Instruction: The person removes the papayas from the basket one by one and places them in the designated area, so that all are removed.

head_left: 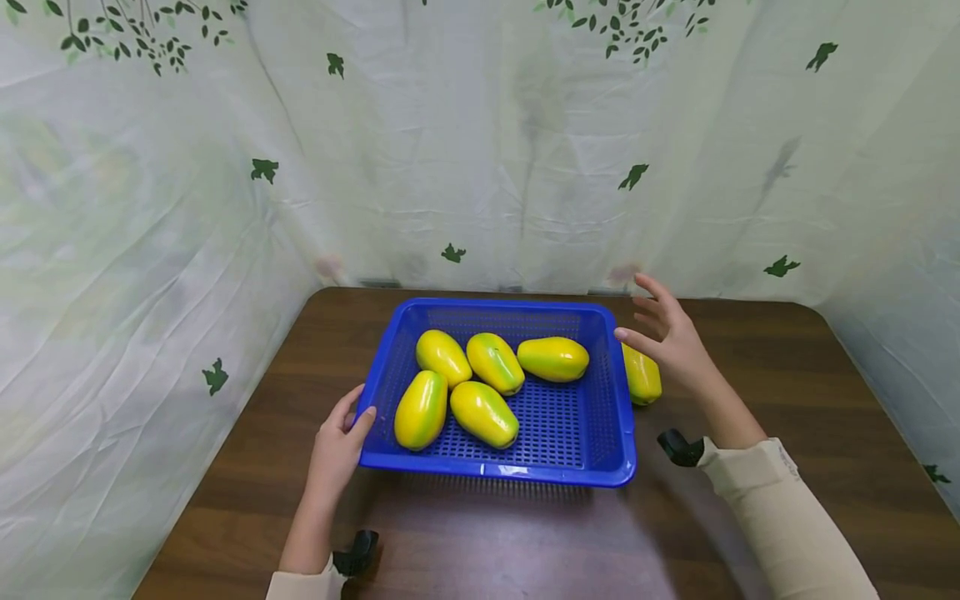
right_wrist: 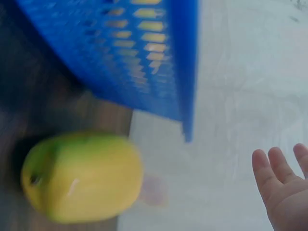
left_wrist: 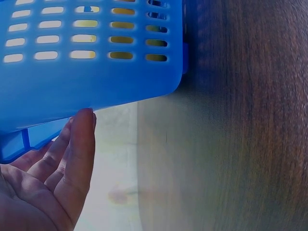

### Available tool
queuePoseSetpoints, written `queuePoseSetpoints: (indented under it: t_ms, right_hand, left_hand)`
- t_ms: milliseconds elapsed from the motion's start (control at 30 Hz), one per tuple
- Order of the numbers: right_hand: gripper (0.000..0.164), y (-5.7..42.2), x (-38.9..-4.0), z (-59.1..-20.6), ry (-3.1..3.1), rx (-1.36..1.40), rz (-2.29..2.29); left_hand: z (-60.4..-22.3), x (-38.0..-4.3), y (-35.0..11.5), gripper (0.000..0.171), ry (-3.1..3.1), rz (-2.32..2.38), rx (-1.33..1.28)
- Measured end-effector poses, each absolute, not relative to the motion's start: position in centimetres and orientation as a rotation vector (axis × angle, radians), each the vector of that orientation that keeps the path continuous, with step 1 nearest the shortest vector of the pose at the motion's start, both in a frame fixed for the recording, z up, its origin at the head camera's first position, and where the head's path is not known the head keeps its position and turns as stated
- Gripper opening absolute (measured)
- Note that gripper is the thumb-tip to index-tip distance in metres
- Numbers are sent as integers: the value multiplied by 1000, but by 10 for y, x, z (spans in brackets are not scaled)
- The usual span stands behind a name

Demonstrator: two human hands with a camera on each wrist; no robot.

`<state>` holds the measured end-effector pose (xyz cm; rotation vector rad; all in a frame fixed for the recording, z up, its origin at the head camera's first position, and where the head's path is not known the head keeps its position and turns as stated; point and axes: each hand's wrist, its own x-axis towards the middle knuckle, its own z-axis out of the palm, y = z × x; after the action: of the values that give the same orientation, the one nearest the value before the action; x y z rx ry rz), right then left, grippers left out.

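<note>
A blue plastic basket (head_left: 551, 429) with slotted sides stands on the table in the head view. Inside lie several yellow-green fruits (head_left: 483, 414), papaya-like in shape. My left hand (head_left: 333, 454) grips the basket's left rim, thumb on top; the left wrist view shows its fingers (left_wrist: 81, 154) against the rim from outside. Just beyond the right rim, my right hand (head_left: 675, 346) hovers with fingers spread and nothing in it. Below it, one more such fruit (head_left: 643, 379) lies on the table, partly hidden by the basket and hand; the right wrist view shows this fruit (right_wrist: 86, 178) blurred.
Beneath everything is a dark brown wooden table (head_left: 750, 367). A pale curtain (head_left: 480, 167) printed with leaves and birds hangs behind the table and on both sides. Black wrist devices (head_left: 680, 448) sit at the sleeve cuffs.
</note>
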<state>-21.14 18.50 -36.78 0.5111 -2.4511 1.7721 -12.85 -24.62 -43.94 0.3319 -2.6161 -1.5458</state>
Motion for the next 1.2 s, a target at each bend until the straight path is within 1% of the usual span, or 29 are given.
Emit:
queuePoseSetpoints:
  t_ms: [200, 567, 1000, 1200]
  right_hand:
    - [71, 159, -205, -346, -2447, 600, 1773]
    - [72, 130, -219, -342, -2435, 744, 1747]
    - [73, 115, -227, -359, -2569, 734, 1820]
    - [72, 113, -244, -391, -2646, 737, 1798]
  left_hand:
    - [-439, -129, -246, 48, -2608, -1552, 325]
    - [-439, -129, -246, 49, -2602, -1571, 338]
    - [-440, -130, -246, 49, -2592, -1571, 338]
    - [-441, -130, -245, 48, -2593, -1567, 351]
